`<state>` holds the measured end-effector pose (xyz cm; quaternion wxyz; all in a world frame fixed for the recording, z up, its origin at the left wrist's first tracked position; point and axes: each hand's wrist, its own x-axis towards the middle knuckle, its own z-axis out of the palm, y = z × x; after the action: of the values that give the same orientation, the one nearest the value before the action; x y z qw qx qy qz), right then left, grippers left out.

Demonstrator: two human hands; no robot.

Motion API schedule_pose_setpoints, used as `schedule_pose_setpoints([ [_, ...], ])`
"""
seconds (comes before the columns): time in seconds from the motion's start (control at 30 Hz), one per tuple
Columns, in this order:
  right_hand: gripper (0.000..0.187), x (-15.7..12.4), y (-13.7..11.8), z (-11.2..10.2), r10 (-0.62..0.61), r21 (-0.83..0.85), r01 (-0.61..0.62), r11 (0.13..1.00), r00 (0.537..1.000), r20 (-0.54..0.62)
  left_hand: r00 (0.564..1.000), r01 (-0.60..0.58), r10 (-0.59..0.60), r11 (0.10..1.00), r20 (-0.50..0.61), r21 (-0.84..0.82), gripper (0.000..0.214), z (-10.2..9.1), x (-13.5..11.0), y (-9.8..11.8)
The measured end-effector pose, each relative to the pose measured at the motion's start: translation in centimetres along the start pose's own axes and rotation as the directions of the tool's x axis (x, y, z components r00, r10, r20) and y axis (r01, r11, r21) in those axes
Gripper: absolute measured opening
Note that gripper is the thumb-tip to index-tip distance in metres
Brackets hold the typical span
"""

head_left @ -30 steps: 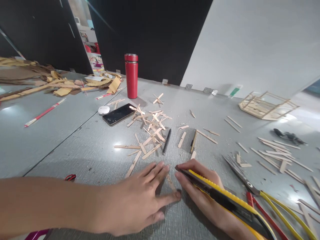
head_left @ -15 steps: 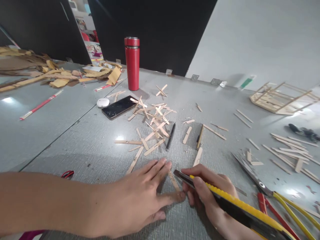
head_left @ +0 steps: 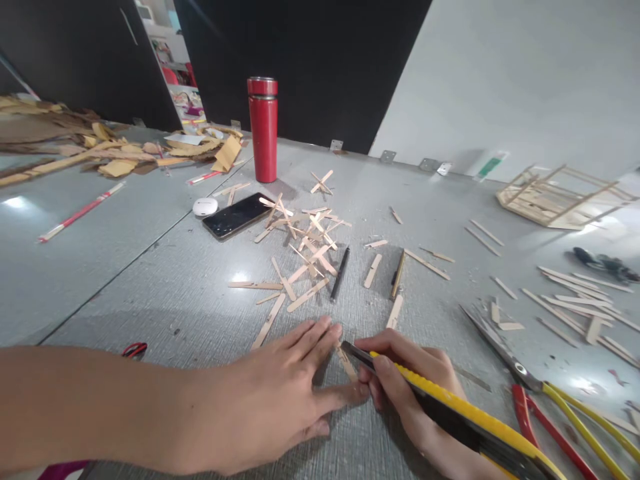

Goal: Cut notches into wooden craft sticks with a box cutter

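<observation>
My left hand (head_left: 273,383) lies flat with fingers spread. Its fingertips and thumb press on the two ends of a short wooden craft stick (head_left: 346,361) on the grey table. In my right hand (head_left: 407,380) is a yellow and black utility knife (head_left: 447,404), gripped like a pencil. The knife's tip rests at the stick's upper end, beside my left index finger. Part of the stick is hidden under my fingers. Another craft stick (head_left: 395,311) lies just beyond my right hand, and one more (head_left: 269,321) shows past my left hand.
Scissors (head_left: 520,368) with yellow handles and a red-handled tool (head_left: 524,415) lie on the right. Ahead are a pile of sticks (head_left: 320,250), a black pen (head_left: 340,273), a phone (head_left: 237,215) and a red tumbler (head_left: 263,133). A stick frame (head_left: 560,200) stands far right.
My right hand and the knife have shifted slightly left, bringing the tip closer to my left fingertips. My left hand stays in place. The view has moved very little.
</observation>
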<state>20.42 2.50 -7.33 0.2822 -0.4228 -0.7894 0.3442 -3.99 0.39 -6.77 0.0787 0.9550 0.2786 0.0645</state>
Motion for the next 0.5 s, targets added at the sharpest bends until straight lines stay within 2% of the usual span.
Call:
schedule_pose_setpoints([
  [0.23, 0.012, 0.7, -0.8, 0.1, -0.110, -0.119, 0.103, 0.988, 0.993, -0.051, 1.000, 0.008, -0.008, 1.000, -0.011, 0.029, 0.054, -0.1, 0.1, 0.0],
  [0.33, 0.012, 0.9, -0.8, 0.4, -0.056, -0.107, 0.048, 0.993, 0.996, -0.073, 1.000, 0.020, -0.019, 0.999, -0.021, 0.027, 0.051, -0.1, 0.1, 0.0],
  [0.5, 0.030, 1.2, -0.9, 0.9, 0.071, -0.047, -0.077, 0.996, 0.990, -0.120, 0.999, -0.029, 0.029, 0.999, -0.026, 0.021, 0.043, -0.1, 0.5, -0.5],
])
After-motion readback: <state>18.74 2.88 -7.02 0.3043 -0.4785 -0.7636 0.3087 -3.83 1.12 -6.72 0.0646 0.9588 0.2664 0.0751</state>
